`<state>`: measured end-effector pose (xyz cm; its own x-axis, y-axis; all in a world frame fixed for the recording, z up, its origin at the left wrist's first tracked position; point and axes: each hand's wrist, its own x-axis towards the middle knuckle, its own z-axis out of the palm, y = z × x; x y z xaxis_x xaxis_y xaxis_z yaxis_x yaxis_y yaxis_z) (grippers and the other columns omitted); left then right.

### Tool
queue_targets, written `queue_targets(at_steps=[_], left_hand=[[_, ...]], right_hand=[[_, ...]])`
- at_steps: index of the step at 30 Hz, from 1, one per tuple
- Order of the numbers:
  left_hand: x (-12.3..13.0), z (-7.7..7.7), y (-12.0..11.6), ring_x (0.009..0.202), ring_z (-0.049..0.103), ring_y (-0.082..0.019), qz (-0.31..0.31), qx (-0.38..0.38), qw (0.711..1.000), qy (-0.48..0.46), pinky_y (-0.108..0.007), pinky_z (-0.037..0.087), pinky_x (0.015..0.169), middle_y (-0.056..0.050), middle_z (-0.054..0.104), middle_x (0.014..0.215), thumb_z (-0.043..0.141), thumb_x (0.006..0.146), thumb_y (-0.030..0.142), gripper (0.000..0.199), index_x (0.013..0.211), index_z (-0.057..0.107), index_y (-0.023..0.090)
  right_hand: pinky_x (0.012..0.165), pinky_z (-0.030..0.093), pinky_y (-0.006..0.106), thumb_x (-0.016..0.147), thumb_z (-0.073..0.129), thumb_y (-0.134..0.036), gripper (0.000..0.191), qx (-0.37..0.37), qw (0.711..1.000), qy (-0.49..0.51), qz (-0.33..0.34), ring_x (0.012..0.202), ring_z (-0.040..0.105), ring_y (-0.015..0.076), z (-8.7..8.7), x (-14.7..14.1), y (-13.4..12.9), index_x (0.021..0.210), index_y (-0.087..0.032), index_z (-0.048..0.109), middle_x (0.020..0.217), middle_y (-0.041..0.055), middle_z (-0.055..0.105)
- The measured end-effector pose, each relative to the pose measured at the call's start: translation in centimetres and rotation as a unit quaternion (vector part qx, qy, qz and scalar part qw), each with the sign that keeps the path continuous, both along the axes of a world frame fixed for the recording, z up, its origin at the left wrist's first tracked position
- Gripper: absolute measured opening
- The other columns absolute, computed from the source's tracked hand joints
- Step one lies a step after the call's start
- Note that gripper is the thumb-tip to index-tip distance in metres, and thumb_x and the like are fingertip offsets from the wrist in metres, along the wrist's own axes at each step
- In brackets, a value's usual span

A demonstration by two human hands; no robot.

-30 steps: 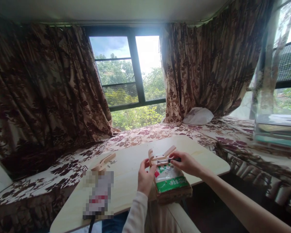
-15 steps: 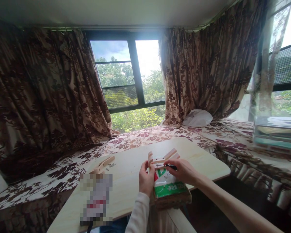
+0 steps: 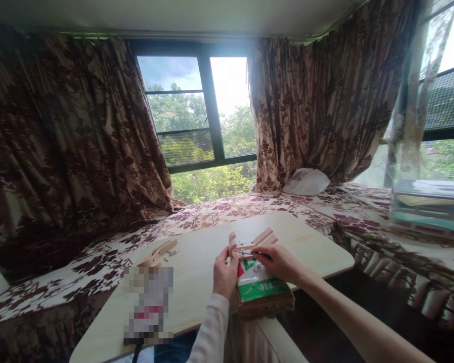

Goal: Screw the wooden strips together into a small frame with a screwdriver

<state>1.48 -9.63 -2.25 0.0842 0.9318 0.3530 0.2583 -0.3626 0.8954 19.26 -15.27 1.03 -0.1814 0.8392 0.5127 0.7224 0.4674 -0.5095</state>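
Observation:
My left hand [image 3: 225,272] is closed around the left end of a light wooden piece [image 3: 232,243]. Between the fingers of my right hand [image 3: 282,262] is a thin screwdriver with a dark handle [image 3: 264,255], its metal shaft pointing left toward the wooden piece. Another wooden arm [image 3: 265,237] slants up to the right behind my right fingers. Beneath both hands lies a green, white and red package [image 3: 265,288] at the table's front edge. Small details at the tool's tip are too tiny to make out.
On the pale table [image 3: 196,282], more wooden pieces [image 3: 159,253] lie at the left beside small metal bits [image 3: 171,254]. A pixelated object [image 3: 149,307] is at the front left. Behind are a floral-covered ledge [image 3: 212,209], a white bag [image 3: 306,181] and a clear box [image 3: 431,206].
The whole view has shifted slightly, moving the scene a little up and left. The screwdriver's shaft looks a bit nearer my left fingers. Both hands keep their hold.

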Motion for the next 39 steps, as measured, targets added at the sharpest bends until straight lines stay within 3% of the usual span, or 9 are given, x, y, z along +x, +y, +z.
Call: queue_targets(at_steps=[10, 16, 20, 26, 30, 32, 35, 37, 39], left_hand=[[0.1, 0.0, -0.2, 0.101, 0.058, -0.02, -0.018, -0.021, 0.998, -0.053, -0.042, 0.05, 0.085, -0.007, 0.056, 0.119, 0.056, 0.088, 0.041, 0.037, 0.117, 0.053, 0.018], [0.2, 0.2, -0.8, 0.1, 0.058, -0.019, -0.022, -0.019, 0.995, -0.091, -0.041, 0.051, 0.084, -0.007, 0.056, 0.118, 0.056, 0.088, 0.04, 0.036, 0.117, 0.054, 0.019], [0.2, 0.3, -1.5, 0.1, 0.058, -0.019, -0.022, -0.014, 0.995, -0.092, -0.041, 0.051, 0.084, -0.006, 0.057, 0.117, 0.056, 0.088, 0.04, 0.036, 0.115, 0.054, 0.018], [-1.6, -0.4, -4.2, 0.099, 0.059, -0.019, 0.036, -0.013, 0.995, -0.092, -0.041, 0.05, 0.085, -0.006, 0.059, 0.115, 0.056, 0.087, 0.042, 0.035, 0.113, 0.056, 0.018], [-4.8, -0.1, -6.7, 0.099, 0.062, -0.024, 0.072, -0.007, 0.994, -0.077, -0.036, 0.052, 0.083, -0.008, 0.065, 0.108, 0.06, 0.077, 0.053, 0.05, 0.113, 0.058, 0.019], [-6.5, 0.6, -8.4, 0.105, 0.06, -0.027, 0.102, 0.005, 0.993, -0.056, -0.04, 0.05, 0.086, -0.011, 0.064, 0.113, 0.061, 0.072, 0.054, 0.058, 0.118, 0.056, 0.019], [-7.7, 2.0, -11.1, 0.113, 0.054, -0.029, 0.13, 0.043, 0.99, -0.012, -0.046, 0.04, 0.101, -0.009, 0.061, 0.119, 0.059, 0.073, 0.05, 0.044, 0.108, 0.064, 0.024], [-7.3, 2.6, -12.5, 0.113, 0.055, -0.027, 0.097, 0.068, 0.993, 0.023, -0.042, 0.04, 0.103, -0.005, 0.063, 0.116, 0.06, 0.073, 0.047, 0.035, 0.101, 0.068, 0.028], [-6.2, 2.6, -13.1, 0.116, 0.053, -0.023, 0.043, 0.11, 0.984, 0.129, -0.038, 0.042, 0.103, -0.004, 0.061, 0.121, 0.052, 0.079, 0.044, 0.036, 0.108, 0.066, 0.028]], right_hand=[[0.076, 0.047, 0.031, 0.087, 0.049, -0.03, 0.029, -0.013, 1.0, 0.015, 0.002, 0.084, 0.067, 0.0223, 0.3, 0.0, -0.1, 0.101, -0.021, 0.073, 0.093, 0.0076, 0.074], [0.072, 0.049, 0.035, 0.084, 0.053, -0.037, 0.032, -0.029, 0.997, 0.063, -0.031, 0.078, 0.066, 0.0251, -1.0, 1.0, -1.2, 0.103, -0.018, 0.07, 0.086, 0.0091, 0.073], [0.077, 0.05, 0.03, 0.085, 0.05, -0.036, 0.031, -0.041, 0.992, 0.116, -0.009, 0.085, 0.065, 0.0219, -1.9, 1.5, -1.5, 0.1, -0.016, 0.068, 0.093, 0.0082, 0.072], [0.079, 0.049, 0.03, 0.084, 0.053, -0.035, 0.025, -0.075, 0.987, 0.133, 0.045, 0.087, 0.064, 0.0221, -1.8, -0.7, -3.8, 0.098, -0.019, 0.066, 0.092, 0.0056, 0.071], [0.063, 0.048, 0.028, 0.086, 0.051, -0.033, 0.025, -0.122, 0.978, 0.14, 0.094, 0.069, 0.059, 0.0172, -0.4, -1.1, -5.4, 0.107, -0.021, 0.055, 0.077, 0.0008, 0.066], [0.064, 0.047, 0.027, 0.085, 0.054, -0.035, 0.017, -0.086, 0.982, 0.147, 0.075, 0.065, 0.056, 0.0151, 1.0, -0.6, -5.5, 0.096, -0.021, 0.052, 0.072, -0.0008, 0.063], [0.062, 0.046, 0.026, 0.083, 0.057, -0.036, 0.016, -0.034, 0.99, 0.132, 0.047, 0.065, 0.056, 0.0149, 3.7, 0.0, -4.8, 0.085, -0.021, 0.055, 0.073, 0.0009, 0.063], [0.058, 0.045, 0.024, 0.081, 0.056, -0.031, 0.012, -0.056, 0.989, 0.11, 0.077, 0.063, 0.055, 0.014, 5.4, -0.2, -4.2, 0.087, -0.02, 0.056, 0.072, 0.0004, 0.063], [0.056, 0.045, 0.023, 0.078, 0.057, -0.029, 0.013, -0.08, 0.987, 0.09, 0.108, 0.062, 0.056, 0.0129, 6.4, -0.7, -3.7, 0.087, -0.019, 0.058, 0.075, 0.001, 0.065]])
